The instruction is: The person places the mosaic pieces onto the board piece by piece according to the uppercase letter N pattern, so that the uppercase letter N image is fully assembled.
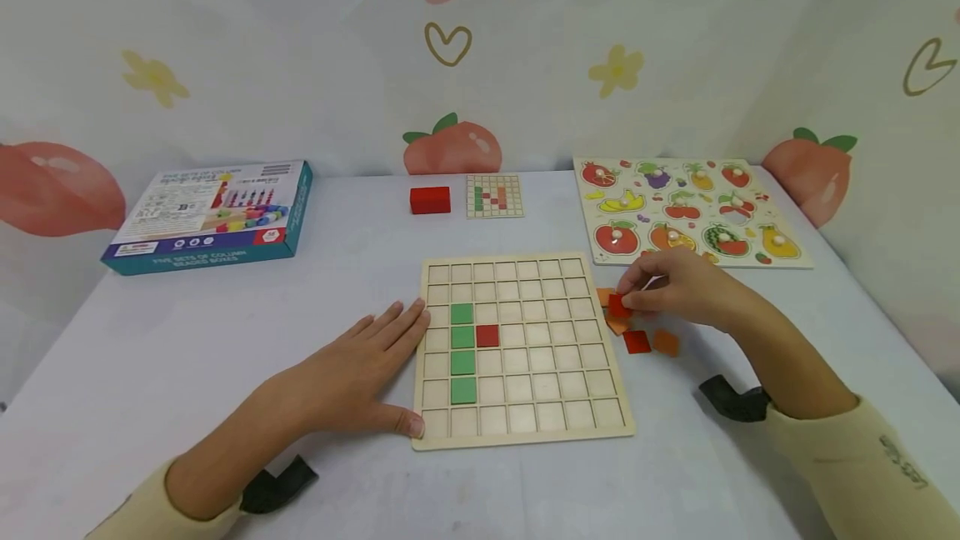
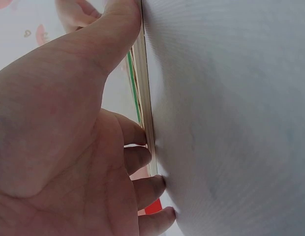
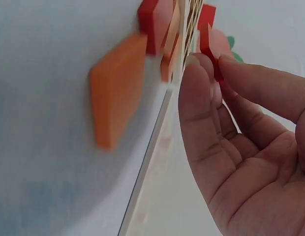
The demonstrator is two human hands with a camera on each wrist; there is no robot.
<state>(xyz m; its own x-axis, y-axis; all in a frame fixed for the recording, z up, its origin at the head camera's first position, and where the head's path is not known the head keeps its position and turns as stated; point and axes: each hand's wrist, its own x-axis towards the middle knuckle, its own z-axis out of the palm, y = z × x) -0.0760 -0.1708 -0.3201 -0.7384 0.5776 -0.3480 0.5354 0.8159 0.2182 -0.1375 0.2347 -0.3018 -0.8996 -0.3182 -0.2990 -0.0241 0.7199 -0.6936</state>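
A pale wooden grid board (image 1: 525, 417) lies flat on the table, with a column of several green tiles (image 1: 462, 362) and one red tile (image 1: 487, 336) set in its cells. Along the board's left edge, my left hand (image 1: 352, 382) rests with straight, spread fingers touching the side. Thumb and fingertips of my right hand (image 1: 678, 290) pinch a second red tile (image 3: 206, 44), just off the board's right edge. Under and near that hand lie loose orange tiles (image 1: 665, 343) and another loose red tile (image 1: 637, 342).
Behind the board stand a red block (image 1: 430, 200) and a small pattern card (image 1: 495, 196) showing a coloured grid. A fruit knob puzzle (image 1: 693, 211) lies at the back right. The boxed toy set (image 1: 210, 215) is at the back left, by a printed cloth backdrop (image 1: 525, 73).
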